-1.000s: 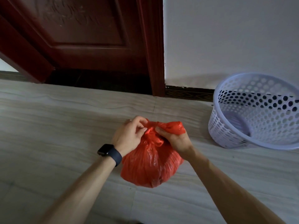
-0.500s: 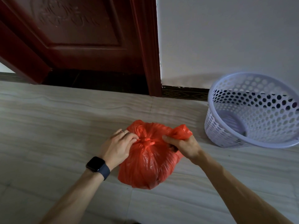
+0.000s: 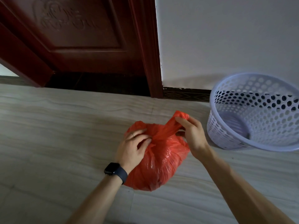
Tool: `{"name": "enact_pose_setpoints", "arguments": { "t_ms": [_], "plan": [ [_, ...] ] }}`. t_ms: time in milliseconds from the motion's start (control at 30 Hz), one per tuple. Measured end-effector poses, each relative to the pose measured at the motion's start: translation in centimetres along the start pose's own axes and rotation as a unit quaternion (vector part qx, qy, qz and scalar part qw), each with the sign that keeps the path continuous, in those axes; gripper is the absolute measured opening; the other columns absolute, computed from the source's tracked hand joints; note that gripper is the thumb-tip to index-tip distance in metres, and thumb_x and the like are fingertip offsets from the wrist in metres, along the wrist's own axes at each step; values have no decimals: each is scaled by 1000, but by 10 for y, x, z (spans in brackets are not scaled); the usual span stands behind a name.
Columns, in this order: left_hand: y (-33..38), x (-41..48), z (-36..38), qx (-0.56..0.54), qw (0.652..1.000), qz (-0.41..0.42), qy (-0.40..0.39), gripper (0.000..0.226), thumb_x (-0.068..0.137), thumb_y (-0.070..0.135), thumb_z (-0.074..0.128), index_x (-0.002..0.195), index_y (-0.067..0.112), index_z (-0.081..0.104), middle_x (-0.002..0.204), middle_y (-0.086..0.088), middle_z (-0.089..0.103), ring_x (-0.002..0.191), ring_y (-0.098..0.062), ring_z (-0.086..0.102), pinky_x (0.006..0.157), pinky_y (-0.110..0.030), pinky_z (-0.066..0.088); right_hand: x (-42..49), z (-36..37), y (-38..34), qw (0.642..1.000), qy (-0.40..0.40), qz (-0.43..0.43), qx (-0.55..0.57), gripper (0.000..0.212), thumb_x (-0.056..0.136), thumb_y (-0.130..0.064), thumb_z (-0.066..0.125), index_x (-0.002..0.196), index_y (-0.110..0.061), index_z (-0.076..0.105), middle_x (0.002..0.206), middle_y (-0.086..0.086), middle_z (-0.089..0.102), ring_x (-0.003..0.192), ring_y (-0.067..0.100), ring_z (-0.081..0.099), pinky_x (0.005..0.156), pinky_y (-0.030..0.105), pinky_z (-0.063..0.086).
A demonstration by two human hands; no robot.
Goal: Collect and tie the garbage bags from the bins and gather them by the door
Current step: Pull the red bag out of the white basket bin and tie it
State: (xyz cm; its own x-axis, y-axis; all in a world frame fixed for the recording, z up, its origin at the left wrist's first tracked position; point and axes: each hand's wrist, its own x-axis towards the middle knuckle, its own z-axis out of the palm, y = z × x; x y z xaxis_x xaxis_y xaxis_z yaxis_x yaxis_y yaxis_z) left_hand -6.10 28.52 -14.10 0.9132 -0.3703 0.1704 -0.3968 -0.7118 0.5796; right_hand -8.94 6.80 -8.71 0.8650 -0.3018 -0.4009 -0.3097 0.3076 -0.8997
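A full red garbage bag (image 3: 159, 165) sits on the pale tiled floor a short way in front of the dark red door (image 3: 77, 34). Its neck is gathered into a twist at the top. My left hand (image 3: 132, 147), with a dark watch on the wrist, presses on the bag's left top and pinches the plastic beside the twist. My right hand (image 3: 191, 135) grips the right flap of the bag and pulls it up and to the right. The empty lilac perforated bin (image 3: 258, 138) lies tipped toward me at the right.
The door frame post (image 3: 150, 62) meets a white wall (image 3: 226, 38) with a dark patterned skirting (image 3: 186, 94). Bare tiled floor (image 3: 56, 135) stretches to the left and in front of the bag.
Both hands have moved apart on the bag's top: the right pulled its flap out to the right, the left shifted down onto the bag's left side. The bag has sunk lower on the floor.
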Motion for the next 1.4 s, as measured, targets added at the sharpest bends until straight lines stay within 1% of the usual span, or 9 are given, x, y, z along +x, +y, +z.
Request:
{"name": "enact_pose_setpoints", "arguments": {
  "t_ms": [133, 333, 500, 700, 800, 967, 1100, 1200, 1400],
  "plan": [
    [-6, -12, 14, 1, 999, 22, 49, 16, 91, 34, 58, 92, 23, 70, 119, 7, 67, 114, -15, 61, 90, -40, 52, -3, -3, -8, 1000, -14, -26, 8, 27, 92, -9, 61, 80, 14, 58, 72, 13, 52, 70, 25, 50, 70, 40, 43],
    [-4, -5, 27, 26, 997, 8, 68, 19, 91, 28, 56, 100, 20, 70, 120, 4, 68, 126, -17, 54, 105, -39, 41, -1, 2, -15, 997, -47, -32, -47, 26, 98, -17, 57, 75, -6, 63, 73, 8, 57, 74, 23, 57, 70, 37, 51],
    [13, -13, 28, 127, 992, -24, 11, 46, 88, 54, 54, 124, 25, 58, 136, 2, 58, 140, -23, 39, 116, -46, 28, 7, 6, -29, 990, -62, -54, -112, 27, 97, -1, 50, 87, -15, 70, 74, -1, 70, 74, 15, 68, 73, 35, 58],
    [9, -13, 36, 151, 988, -39, 5, 52, 88, 58, 51, 132, 31, 57, 145, 2, 49, 145, -23, 30, 116, -52, 24, 9, 8, -31, 978, -54, 114, 168, 27, 86, 7, 37, 78, -8, 58, 57, 3, 43, 47, 9, 42, 54, 23, 34],
    [5, -17, 43, 172, 984, -43, -10, 58, 85, 59, 52, 139, 38, 49, 154, 1, 39, 149, -25, 20, 118, -54, 17, 4, 5, -40, 993, -70, 61, 78, 25, 84, 4, 40, 82, -7, 62, 58, 6, 51, 55, 13, 49, 65, 30, 37],
    [3, -17, 45, 215, 970, -46, -101, 58, 89, 61, 46, 142, 38, 41, 159, -2, 30, 151, -29, 9, 115, -62, 20, -17, 30, -60, 991, -103, 27, -85, 20, 85, 11, 49, 90, 1, 65, 65, 13, 69, 60, 15, 63, 58, 21, 49],
    [38, 6, -2, 212, 911, -134, -326, 71, 93, 63, 29, 154, 35, 7, 164, 3, -14, 148, -26, -23, 118, -58, -3, -42, 63, -92, 974, -137, 109, -143, 14, 89, 10, 54, 96, 6, 65, 76, 15, 72, 65, 10, 68, 60, 16, 51],
    [72, 24, -61, 185, 883, -175, -393, 68, 94, 51, 41, 154, 32, 14, 164, -1, 4, 151, -30, -4, 120, -54, 4, -56, 90, -128, 957, -139, 165, -194, 8, 92, -3, 59, 93, -5, 67, 84, 11, 72, 78, 20, 66, 67, 28, 49],
    [137, 54, -243, 150, 873, -254, -387, 53, 91, 47, 45, 140, 28, 44, 140, -5, 53, 132, -28, 42, 110, -47, 31, -104, 158, -257, 913, -133, 238, -303, 27, 92, -5, 55, 68, -16, 60, 67, 4, 58, 72, 23, 50, 57, 31, 38]
  ]
}}
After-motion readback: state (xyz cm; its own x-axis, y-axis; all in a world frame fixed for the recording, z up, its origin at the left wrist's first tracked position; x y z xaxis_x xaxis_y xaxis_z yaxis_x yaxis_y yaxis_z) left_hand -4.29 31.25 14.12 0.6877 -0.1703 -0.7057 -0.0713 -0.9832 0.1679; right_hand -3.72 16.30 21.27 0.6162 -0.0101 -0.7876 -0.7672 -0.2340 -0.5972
